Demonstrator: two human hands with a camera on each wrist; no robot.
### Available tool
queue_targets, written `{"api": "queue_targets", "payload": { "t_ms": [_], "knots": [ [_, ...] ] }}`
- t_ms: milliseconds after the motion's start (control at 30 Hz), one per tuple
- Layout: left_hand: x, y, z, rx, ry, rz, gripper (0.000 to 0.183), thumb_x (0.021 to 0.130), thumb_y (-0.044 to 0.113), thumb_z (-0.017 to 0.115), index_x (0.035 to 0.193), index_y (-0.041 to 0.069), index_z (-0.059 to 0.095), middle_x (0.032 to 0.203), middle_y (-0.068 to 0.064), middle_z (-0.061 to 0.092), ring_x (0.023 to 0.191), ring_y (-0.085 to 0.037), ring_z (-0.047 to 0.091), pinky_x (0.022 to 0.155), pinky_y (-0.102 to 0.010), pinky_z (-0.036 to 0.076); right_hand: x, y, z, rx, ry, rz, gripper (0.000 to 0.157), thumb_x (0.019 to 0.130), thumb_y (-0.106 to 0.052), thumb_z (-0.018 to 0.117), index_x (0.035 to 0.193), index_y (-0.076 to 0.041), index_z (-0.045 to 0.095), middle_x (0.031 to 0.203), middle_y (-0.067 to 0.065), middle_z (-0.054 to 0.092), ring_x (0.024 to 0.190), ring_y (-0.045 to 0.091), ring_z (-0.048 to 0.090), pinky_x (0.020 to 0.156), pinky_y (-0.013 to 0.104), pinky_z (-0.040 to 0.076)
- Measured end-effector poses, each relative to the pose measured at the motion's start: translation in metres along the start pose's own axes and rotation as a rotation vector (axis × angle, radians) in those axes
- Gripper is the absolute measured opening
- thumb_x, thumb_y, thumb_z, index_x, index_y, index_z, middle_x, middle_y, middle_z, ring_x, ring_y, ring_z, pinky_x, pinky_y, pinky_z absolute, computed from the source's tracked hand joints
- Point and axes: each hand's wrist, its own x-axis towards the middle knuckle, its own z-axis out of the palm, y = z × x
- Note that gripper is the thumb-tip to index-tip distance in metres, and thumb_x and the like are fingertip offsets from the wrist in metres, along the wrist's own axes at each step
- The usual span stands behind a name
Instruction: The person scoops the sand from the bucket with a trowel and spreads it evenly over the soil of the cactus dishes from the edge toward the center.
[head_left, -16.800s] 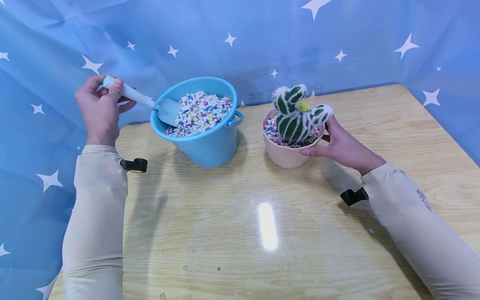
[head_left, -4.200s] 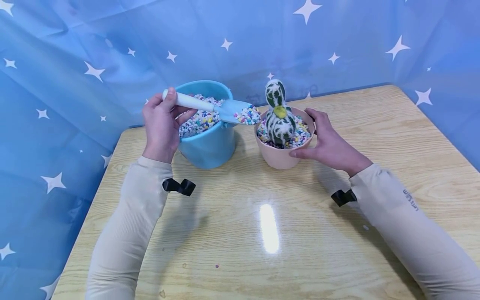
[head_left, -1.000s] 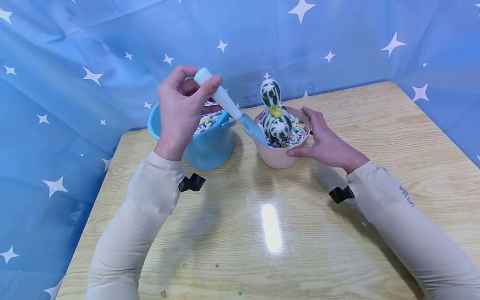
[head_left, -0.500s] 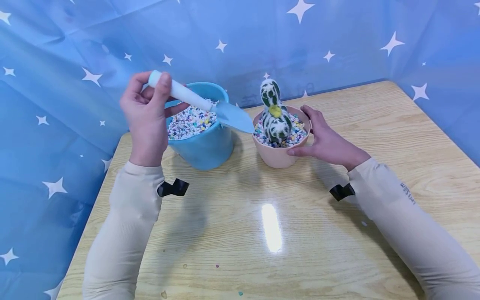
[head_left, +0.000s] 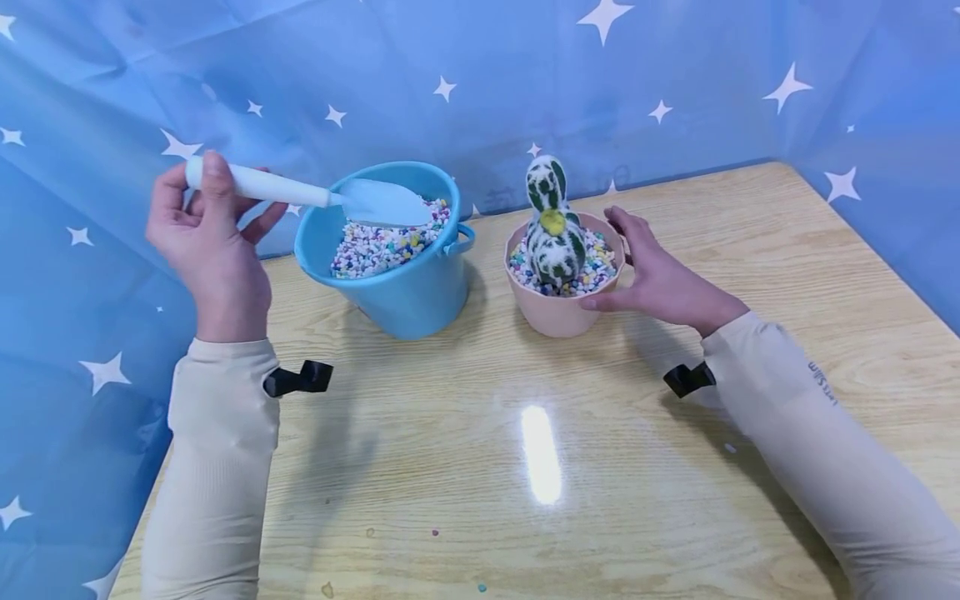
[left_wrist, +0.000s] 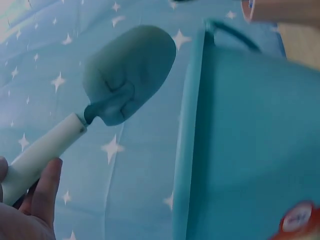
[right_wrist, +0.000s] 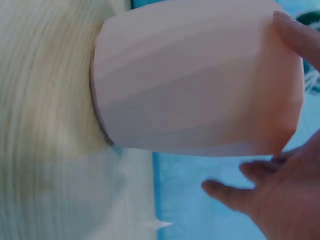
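Note:
My left hand (head_left: pixel 216 250) grips the white handle of a light-blue garden trowel (head_left: pixel 386 202). The trowel's blade is over the mouth of a blue bucket (head_left: pixel 408 304) partly filled with multicoloured pebbles (head_left: pixel 378 248). In the left wrist view the blade (left_wrist: pixel 145 60) shows its underside beside the bucket's wall (left_wrist: pixel 255 140). My right hand (head_left: pixel 667 283) holds a pink flower pot (head_left: pixel 553 317) at its right side, thumb on the near rim and fingers at the far side. Inside stands a fuzzy green-and-white cactus (head_left: pixel 555 250) with a yellow flower, ringed by similar pebbles (head_left: pixel 597 265).
Both containers stand on a wooden table (head_left: pixel 442 433), bucket left of pot. A few stray pebbles (head_left: pixel 435 532) lie near the front. Behind and to the left hangs a blue star-patterned cloth (head_left: pixel 510 75). Black wrist mounts (head_left: pixel 303 379) are strapped over the sleeves.
Over the last second my left hand has carried the trowel leftward from the pot's rim to above the bucket. My right hand stays at the pot. Earlier, the blade held pebbles.

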Motion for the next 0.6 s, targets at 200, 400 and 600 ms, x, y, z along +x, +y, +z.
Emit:
{"api": "queue_targets", "payload": {
  "t_ms": [200, 400, 600],
  "knots": [
    [0.014, 0.002, -0.018, 0.138, 0.052, 0.080, 0.025, 0.086, 0.010, 0.078, 0.100, -0.005, 0.065, 0.089, -0.026, 0.065, 0.078, -0.036, 0.068, 0.064, -0.040, 0.063, 0.000, 0.001, 0.001, 0.025, 0.014, 0.032, 0.122, 0.079, -0.035, 0.085, 0.157, -0.021, -0.008, 0.160, 0.010, -0.001, 0.145, 0.039, 0.009, 0.113, 0.064, 0.023],
    [0.021, -0.001, -0.029, 0.245, 0.058, 0.112, 0.025, 0.086, 0.012, 0.078, 0.101, -0.003, 0.064, 0.091, -0.024, 0.065, 0.086, -0.035, 0.066, 0.064, -0.035, 0.063, -0.001, -0.004, 0.004, -0.066, 0.049, 0.039, 0.129, 0.074, -0.044, 0.086, 0.157, -0.015, -0.008, 0.159, 0.015, 0.000, 0.144, 0.038, 0.008, 0.112, 0.067, 0.018],
    [0.028, 0.000, -0.034, 0.385, -0.039, 0.116, 0.018, 0.091, 0.011, 0.071, 0.103, 0.000, 0.064, 0.096, -0.023, 0.066, 0.089, -0.032, 0.067, 0.069, -0.030, 0.062, -0.001, -0.003, 0.002, -0.003, 0.023, 0.065, 0.126, 0.077, -0.038, 0.086, 0.157, -0.017, -0.009, 0.160, 0.013, -0.002, 0.145, 0.037, 0.008, 0.113, 0.065, 0.019]
  ]
}}
